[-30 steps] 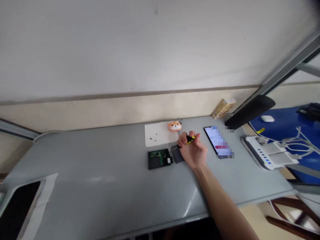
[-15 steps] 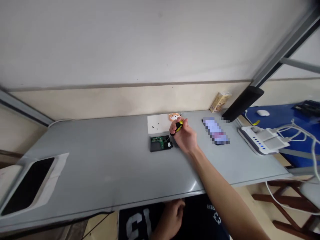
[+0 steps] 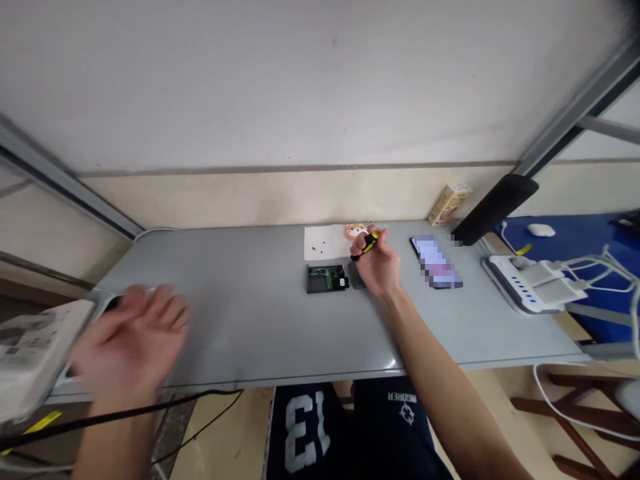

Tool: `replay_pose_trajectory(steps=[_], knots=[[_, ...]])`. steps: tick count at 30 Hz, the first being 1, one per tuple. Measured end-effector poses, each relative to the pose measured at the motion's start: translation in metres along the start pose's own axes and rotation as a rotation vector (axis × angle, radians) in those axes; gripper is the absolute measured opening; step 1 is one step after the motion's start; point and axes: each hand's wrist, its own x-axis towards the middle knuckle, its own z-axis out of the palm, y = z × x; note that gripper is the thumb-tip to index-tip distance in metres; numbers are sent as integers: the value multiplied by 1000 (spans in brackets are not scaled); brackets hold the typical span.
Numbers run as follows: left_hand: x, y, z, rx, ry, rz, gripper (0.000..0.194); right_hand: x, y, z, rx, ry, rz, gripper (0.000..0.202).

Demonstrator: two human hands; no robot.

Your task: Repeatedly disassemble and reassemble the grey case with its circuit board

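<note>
The open case point(image 3: 316, 283) looks like matt dark plastic. Around the case the tabletop point(image 3: 250, 300) appears smooth, with a glossy highlight to the case's front right. Behind the case lies matt white paper point(image 3: 323, 240); just right of it, the screwdriver point(image 3: 370, 243) has a handle that looks like plastic. Farther right of the case are a cardboard-like carton point(image 3: 450, 205) and a smooth plastic power strip point(image 3: 517, 293); in front of the case, the garment point(image 3: 380, 430) is dark cloth
</note>
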Motion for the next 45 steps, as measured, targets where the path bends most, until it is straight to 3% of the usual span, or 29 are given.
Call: replay_pose_trajectory(steps=[2,4,7,9,13,21,33,38,45], knots=[[54,-20,56,147,-175,104,8,0,-1,-1,27,-5,-3,25],[83,-48,108,562,-355,283,6,1,-1,-1,40,11,-5,26],[87,-87,159,996,-835,608,21,1,0,-1,21,49,-4,25],[82,-105,174,1113,-980,771,32,1,1,-1,-4,58,-12,24],[81,-123,176,1183,-971,858,28,0,3,1,-75,45,-21,25],[87,-129,167,1154,-915,839,13,-2,10,5,-159,41,-28,26],[89,-130,164,1205,-903,829,16,32,15,16,-356,-218,186,37],[94,-126,162,1231,-973,807,18,27,13,12,-372,-155,118,30],[96,-129,162,1232,-976,782,20,20,8,13,-356,-122,71,24]])
